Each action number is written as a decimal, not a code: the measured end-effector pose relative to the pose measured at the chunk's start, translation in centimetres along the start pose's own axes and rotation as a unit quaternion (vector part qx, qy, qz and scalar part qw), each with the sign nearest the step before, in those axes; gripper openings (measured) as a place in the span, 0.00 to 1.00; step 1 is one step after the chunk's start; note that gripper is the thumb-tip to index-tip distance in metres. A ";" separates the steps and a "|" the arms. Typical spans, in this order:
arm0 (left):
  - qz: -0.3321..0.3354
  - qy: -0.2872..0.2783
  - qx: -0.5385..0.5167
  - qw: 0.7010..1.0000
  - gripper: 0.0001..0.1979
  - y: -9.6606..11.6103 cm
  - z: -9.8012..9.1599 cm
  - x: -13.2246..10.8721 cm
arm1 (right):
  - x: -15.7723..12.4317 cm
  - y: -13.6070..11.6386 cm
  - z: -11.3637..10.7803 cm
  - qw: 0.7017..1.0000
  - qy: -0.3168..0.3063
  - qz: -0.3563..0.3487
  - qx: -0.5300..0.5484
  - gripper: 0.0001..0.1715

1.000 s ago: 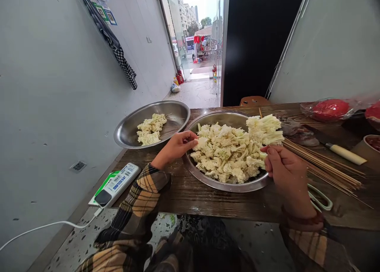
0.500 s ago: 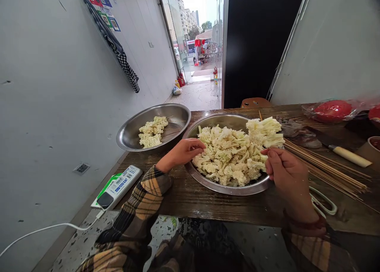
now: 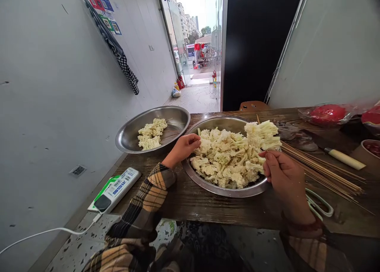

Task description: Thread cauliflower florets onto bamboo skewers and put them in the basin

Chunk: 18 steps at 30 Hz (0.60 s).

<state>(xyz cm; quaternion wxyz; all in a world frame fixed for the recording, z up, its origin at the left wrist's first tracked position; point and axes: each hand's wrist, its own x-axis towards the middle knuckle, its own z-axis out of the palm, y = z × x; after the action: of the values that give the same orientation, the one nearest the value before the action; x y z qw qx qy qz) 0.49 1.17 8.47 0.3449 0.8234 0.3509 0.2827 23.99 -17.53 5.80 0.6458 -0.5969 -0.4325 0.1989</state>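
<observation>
A large steel basin (image 3: 225,189) on the wooden table (image 3: 208,204) is heaped with cauliflower florets (image 3: 225,157). My right hand (image 3: 280,177) is closed on a bamboo skewer loaded with cauliflower pieces (image 3: 263,134), held upright over the basin's right rim. At the basin's left rim my left hand (image 3: 185,145) has its fingers pinched on a floret. A second steel basin (image 3: 130,135) further left holds several finished cauliflower skewers (image 3: 151,134).
A bundle of bare bamboo skewers (image 3: 323,169) lies right of the basin, with scissors (image 3: 319,203) and a knife (image 3: 341,158) nearby. Red food in plastic wrap (image 3: 326,114) sits at the far right. A power strip (image 3: 114,189) lies left on the floor. An open doorway (image 3: 198,50) shows the street.
My left hand has shifted slightly over the basin's left rim among the florets. The right hand keeps the loaded skewer in the same place. The view has dropped a little.
</observation>
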 end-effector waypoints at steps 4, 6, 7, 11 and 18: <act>-0.027 -0.012 -0.105 0.994 0.15 -0.2 -0.3 -0.1 | 0.0 0.1 0.1 1.000 0.001 0.005 0.012 0.17; -0.038 -0.010 -0.121 0.992 0.16 -0.1 -0.3 -0.1 | 0.0 0.0 0.1 1.000 -0.001 0.008 0.014 0.17; -0.043 -0.008 -0.123 0.991 0.17 0.0 -0.3 -0.1 | 0.0 0.0 0.1 1.000 -0.001 0.010 0.014 0.17; -0.053 -0.003 -0.135 0.989 0.20 0.0 -0.2 -0.1 | 0.1 0.1 0.1 1.000 0.003 0.017 0.009 0.18; -0.048 0.016 -0.176 0.983 0.15 -0.2 0.0 -0.2 | -0.1 0.1 0.1 1.000 0.003 0.007 0.000 0.17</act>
<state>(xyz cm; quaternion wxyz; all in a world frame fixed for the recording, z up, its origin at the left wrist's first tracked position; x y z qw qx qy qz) 0.25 1.12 8.25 0.4920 0.7271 0.3405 0.3365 23.94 -17.51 5.67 0.6455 -0.6007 -0.4265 0.2014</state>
